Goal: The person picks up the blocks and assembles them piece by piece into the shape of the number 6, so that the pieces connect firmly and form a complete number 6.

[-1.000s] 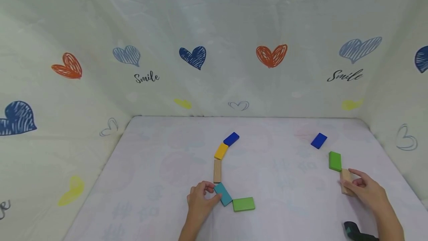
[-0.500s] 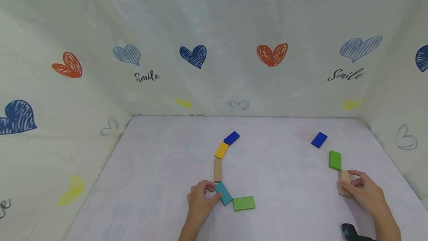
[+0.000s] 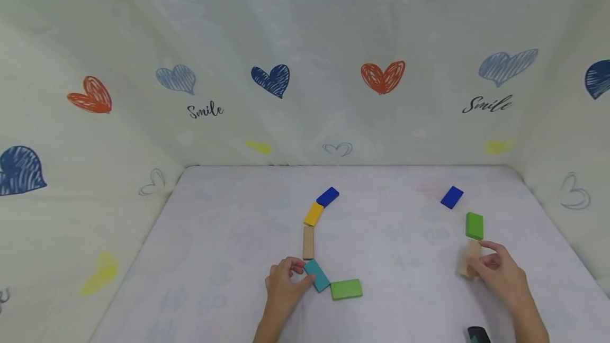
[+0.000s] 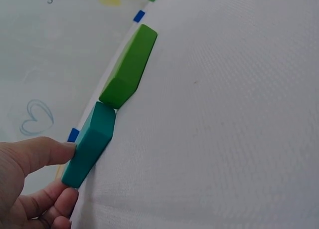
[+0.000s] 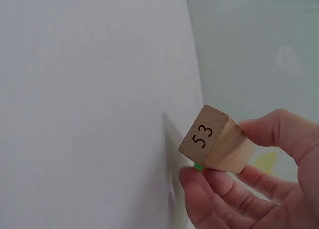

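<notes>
My left hand point(image 3: 283, 287) holds a teal wooden block point(image 3: 317, 276) by its ends, thumb at the near one and fingers at the far one. That block lies flat on the table, its near corner meeting a light green block point(image 3: 346, 289). Over on the right, my right hand point(image 3: 500, 279) pinches a plain wooden block point(image 3: 471, 258), blurred in the head view. The number 53 is printed on this plain block's end point(image 5: 203, 135) in the right wrist view. Just beyond its far end lies a green block point(image 3: 474, 225).
Beyond the teal block, an unpainted block point(image 3: 308, 243), a yellow block point(image 3: 313, 214) and a blue block point(image 3: 328, 197) curve away in a line. Another blue block point(image 3: 451, 197) lies at the back right. A dark object point(image 3: 478, 334) shows at the bottom edge.
My right hand has moved left with the plain wooden block, out of its earlier spot nearer the right. The left hand stays at the teal block. The head view has shifted slightly.
</notes>
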`<state>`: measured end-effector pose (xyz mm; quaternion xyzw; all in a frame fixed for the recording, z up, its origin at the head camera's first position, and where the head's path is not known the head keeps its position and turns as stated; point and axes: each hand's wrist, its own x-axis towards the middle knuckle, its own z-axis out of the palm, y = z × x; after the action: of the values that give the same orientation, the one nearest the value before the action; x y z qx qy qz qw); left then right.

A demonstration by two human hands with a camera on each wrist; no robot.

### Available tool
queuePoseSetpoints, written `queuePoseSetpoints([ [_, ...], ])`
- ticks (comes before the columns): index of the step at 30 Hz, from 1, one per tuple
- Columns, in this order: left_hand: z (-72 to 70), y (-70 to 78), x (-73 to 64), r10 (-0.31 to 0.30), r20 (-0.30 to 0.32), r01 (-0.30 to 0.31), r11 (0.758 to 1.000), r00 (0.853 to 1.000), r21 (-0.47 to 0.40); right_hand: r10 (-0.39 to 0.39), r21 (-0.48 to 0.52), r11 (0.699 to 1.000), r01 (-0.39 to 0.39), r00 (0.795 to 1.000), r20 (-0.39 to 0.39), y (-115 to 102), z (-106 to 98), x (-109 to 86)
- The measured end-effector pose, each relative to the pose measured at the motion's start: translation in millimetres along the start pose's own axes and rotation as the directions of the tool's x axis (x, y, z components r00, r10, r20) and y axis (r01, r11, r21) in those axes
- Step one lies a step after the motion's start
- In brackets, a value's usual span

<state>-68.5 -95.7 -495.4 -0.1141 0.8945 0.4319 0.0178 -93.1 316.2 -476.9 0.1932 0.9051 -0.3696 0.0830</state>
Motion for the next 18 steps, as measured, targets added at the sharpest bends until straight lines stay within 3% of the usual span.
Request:
queuePoseSetpoints([
  [9,-1.6,0.8,1.6,-0.012,0.017,0.012,1.000,1.000,-0.002,-0.018,0.141,0.990,0.007,0.997,0.077,-27.6,24.3,-20.9],
  [18,-2.1,-1.0,1.5,-0.008,0.012,0.008,1.000,1.000,-0.010,-0.007,0.239,0.971,-0.025,0.991,0.134,-48.3,51.7,-28.8],
])
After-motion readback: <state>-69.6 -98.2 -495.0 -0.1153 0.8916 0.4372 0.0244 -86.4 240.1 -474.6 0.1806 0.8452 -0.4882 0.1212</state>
